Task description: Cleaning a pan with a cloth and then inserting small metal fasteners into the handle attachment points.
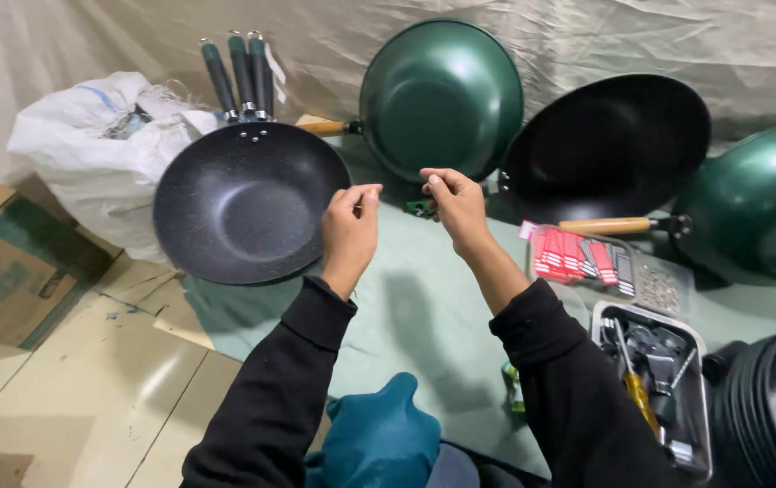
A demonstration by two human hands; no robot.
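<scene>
Both hands hover raised over the green cloth (424,298), fingertips pinched: the left hand (349,228) nearer the speckled black wok (248,203) just leftward, the right hand (456,206) below the green wok (440,98); anything pinched is too small to tell.

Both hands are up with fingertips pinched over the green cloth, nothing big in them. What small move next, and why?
Probably lower both hands toward the speckled black wok. The left hand and right hand hover pinched above the pale green cloth, apart from every pan. Whether they pinch something tiny cannot be told. That wok lies nearest the left hand, open side up.
</scene>
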